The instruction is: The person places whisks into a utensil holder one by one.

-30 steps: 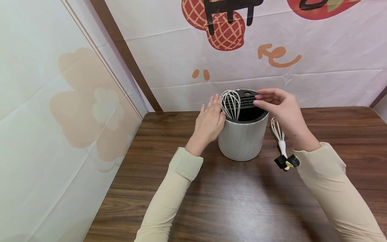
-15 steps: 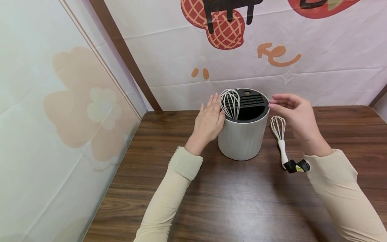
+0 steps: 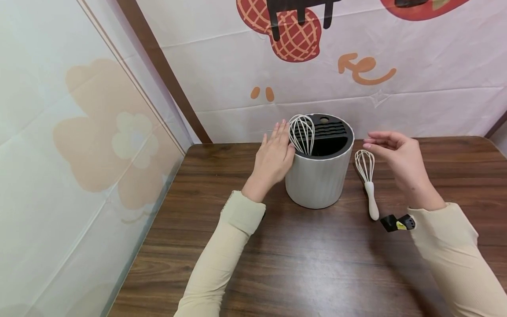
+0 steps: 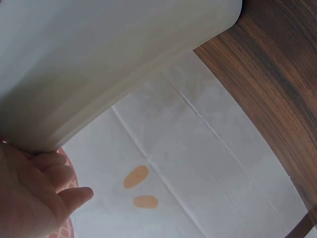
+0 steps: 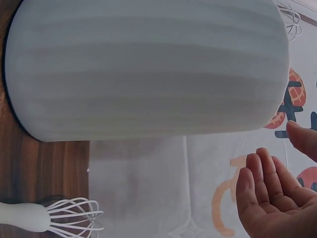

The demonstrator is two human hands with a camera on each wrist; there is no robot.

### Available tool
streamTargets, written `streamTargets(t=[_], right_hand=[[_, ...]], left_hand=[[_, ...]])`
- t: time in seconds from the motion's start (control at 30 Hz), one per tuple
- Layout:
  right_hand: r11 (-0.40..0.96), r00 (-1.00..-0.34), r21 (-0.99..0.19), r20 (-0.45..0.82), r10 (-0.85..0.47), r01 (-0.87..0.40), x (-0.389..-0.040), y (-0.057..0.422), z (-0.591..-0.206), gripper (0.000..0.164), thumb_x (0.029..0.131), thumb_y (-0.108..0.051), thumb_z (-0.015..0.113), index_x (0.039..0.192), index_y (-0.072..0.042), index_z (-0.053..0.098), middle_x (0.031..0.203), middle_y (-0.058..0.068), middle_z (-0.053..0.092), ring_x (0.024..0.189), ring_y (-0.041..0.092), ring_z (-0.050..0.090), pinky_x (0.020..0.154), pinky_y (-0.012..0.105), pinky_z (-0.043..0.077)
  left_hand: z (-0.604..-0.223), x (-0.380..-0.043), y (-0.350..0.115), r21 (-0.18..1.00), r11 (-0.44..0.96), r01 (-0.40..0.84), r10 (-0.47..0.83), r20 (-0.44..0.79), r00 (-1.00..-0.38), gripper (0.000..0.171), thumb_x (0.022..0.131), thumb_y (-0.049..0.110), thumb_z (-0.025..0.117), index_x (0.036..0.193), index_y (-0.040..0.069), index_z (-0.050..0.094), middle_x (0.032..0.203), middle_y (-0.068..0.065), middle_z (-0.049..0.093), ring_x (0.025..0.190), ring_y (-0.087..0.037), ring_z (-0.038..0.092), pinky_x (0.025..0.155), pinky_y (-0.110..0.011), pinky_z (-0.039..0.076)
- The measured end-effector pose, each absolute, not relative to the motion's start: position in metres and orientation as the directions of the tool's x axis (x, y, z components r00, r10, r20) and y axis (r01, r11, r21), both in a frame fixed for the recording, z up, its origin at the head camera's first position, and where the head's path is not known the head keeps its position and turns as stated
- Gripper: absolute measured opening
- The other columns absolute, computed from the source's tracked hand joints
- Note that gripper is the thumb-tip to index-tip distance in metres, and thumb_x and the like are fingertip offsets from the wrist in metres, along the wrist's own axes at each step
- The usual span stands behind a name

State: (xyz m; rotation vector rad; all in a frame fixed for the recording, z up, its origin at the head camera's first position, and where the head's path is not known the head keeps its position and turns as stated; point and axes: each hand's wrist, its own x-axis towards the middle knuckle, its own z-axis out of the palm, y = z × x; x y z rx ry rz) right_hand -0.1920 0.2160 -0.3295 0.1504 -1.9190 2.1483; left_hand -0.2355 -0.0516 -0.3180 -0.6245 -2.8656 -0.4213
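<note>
A ribbed white utensil holder (image 3: 317,182) with a black slotted top stands on the table near the wall. One white whisk (image 3: 302,134) is upright in it at the left, wire end up. My left hand (image 3: 273,160) rests against the holder's left side, fingers straight along the upper rim. To the right of the holder my right hand (image 3: 400,160) hovers with relaxed fingers and nothing in it. A second white whisk (image 3: 369,189) lies on the table between the holder and that hand, handle toward me. The right wrist view shows the holder's side (image 5: 148,74) and the lying whisk's wires (image 5: 74,217).
The brown wood-grain table (image 3: 317,259) runs up to a printed cloth wall (image 3: 229,53) at the back. Another pale cloth wall (image 3: 79,132) borders the left side. A small black device (image 3: 398,223) is fixed at the right cuff.
My right hand has drawn back from over the holder's top, moving right and slightly toward me. The lying whisk is now uncovered. My left hand has stayed at the holder.
</note>
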Motion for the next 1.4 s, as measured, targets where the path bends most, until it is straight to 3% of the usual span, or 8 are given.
streamTargets(t=[0.2, 0.37, 0.6, 0.83, 1.1, 1.27, 1.37, 1.4], right_hand=[[-0.085, -0.963, -0.966, 0.233, 0.135, -0.245, -0.191, 0.219, -0.337, 0.017, 0.082, 0.001, 0.07, 0.095, -0.009, 0.073, 0.079, -0.004, 0.07, 0.078, 0.005, 0.067, 0.071, 0.013, 0.049], [-0.011, -0.971, -0.981, 0.19, 0.145, -0.193, -0.189, 0.225, -0.345, 0.016, 0.083, -0.003, 0.07, 0.092, -0.016, 0.073, 0.078, -0.007, 0.07, 0.077, 0.002, 0.066, 0.07, 0.013, 0.048], [-0.077, -0.986, -0.989, 0.113, 0.118, -0.123, -0.19, 0.237, -0.359, 0.021, 0.083, 0.0, 0.068, 0.087, -0.02, 0.072, 0.076, -0.009, 0.07, 0.074, 0.0, 0.065, 0.065, 0.011, 0.048], [0.135, -0.988, -0.99, 0.05, 0.148, -0.03, -0.189, 0.248, -0.372, 0.018, 0.086, -0.012, 0.068, 0.086, -0.03, 0.066, 0.076, -0.02, 0.066, 0.073, -0.005, 0.062, 0.065, 0.011, 0.048], [0.154, -0.989, -0.988, 0.006, 0.145, 0.017, -0.187, 0.256, -0.391, 0.022, 0.087, -0.011, 0.066, 0.082, -0.032, 0.065, 0.075, -0.02, 0.065, 0.07, -0.006, 0.062, 0.063, 0.012, 0.05], [0.045, -0.991, -0.998, -0.027, 0.134, 0.033, -0.187, 0.259, -0.405, 0.022, 0.087, -0.006, 0.065, 0.081, -0.026, 0.067, 0.075, -0.013, 0.067, 0.07, -0.003, 0.063, 0.065, 0.013, 0.051], [0.089, -0.991, -0.995, -0.038, 0.132, 0.05, -0.188, 0.26, -0.412, 0.009, 0.089, -0.007, 0.062, 0.097, -0.009, 0.065, 0.076, -0.015, 0.065, 0.071, -0.004, 0.062, 0.067, 0.014, 0.051], [0.114, -0.991, -0.992, -0.043, 0.129, 0.058, -0.189, 0.261, -0.414, 0.016, 0.089, -0.008, 0.062, 0.104, -0.002, 0.062, 0.077, -0.017, 0.064, 0.072, -0.005, 0.062, 0.067, 0.014, 0.051]], left_hand=[[-0.317, -0.235, -0.052, 0.233, 0.872, 0.431, 0.381, 0.231, -0.895, 0.055, 0.1, 0.025, 0.024, 0.151, 0.006, 0.018, 0.157, -0.004, 0.015, 0.143, -0.015, 0.007, 0.115, -0.04, 0.006], [-0.317, -0.235, -0.052, 0.231, 0.872, 0.433, 0.38, 0.241, -0.893, 0.054, 0.1, 0.024, 0.025, 0.151, 0.006, 0.019, 0.156, -0.005, 0.016, 0.143, -0.016, 0.01, 0.115, -0.04, 0.006], [-0.317, -0.235, -0.052, 0.225, 0.873, 0.433, 0.381, 0.241, -0.893, 0.054, 0.1, 0.024, 0.025, 0.151, 0.006, 0.02, 0.156, -0.005, 0.017, 0.143, -0.016, 0.01, 0.115, -0.04, 0.007], [-0.317, -0.235, -0.052, 0.212, 0.874, 0.436, 0.386, 0.241, -0.891, 0.055, 0.1, 0.024, 0.024, 0.151, 0.006, 0.019, 0.156, -0.005, 0.016, 0.143, -0.018, 0.011, 0.115, -0.041, 0.008], [-0.317, -0.234, -0.052, 0.218, 0.874, 0.433, 0.385, 0.233, -0.893, 0.055, 0.1, 0.024, 0.024, 0.151, 0.006, 0.018, 0.156, -0.006, 0.017, 0.143, -0.016, 0.009, 0.115, -0.04, 0.007], [-0.318, -0.233, -0.053, 0.223, 0.872, 0.436, 0.387, 0.231, -0.893, 0.055, 0.1, 0.024, 0.024, 0.151, 0.006, 0.018, 0.156, -0.006, 0.016, 0.144, -0.016, 0.009, 0.115, -0.04, 0.006], [-0.318, -0.233, -0.053, 0.227, 0.873, 0.432, 0.385, 0.224, -0.896, 0.055, 0.1, 0.024, 0.024, 0.151, 0.007, 0.017, 0.157, -0.004, 0.015, 0.143, -0.015, 0.007, 0.115, -0.039, 0.005], [-0.318, -0.233, -0.053, 0.228, 0.873, 0.431, 0.384, 0.222, -0.896, 0.055, 0.1, 0.024, 0.023, 0.151, 0.007, 0.017, 0.157, -0.004, 0.014, 0.143, -0.014, 0.007, 0.115, -0.039, 0.005]])
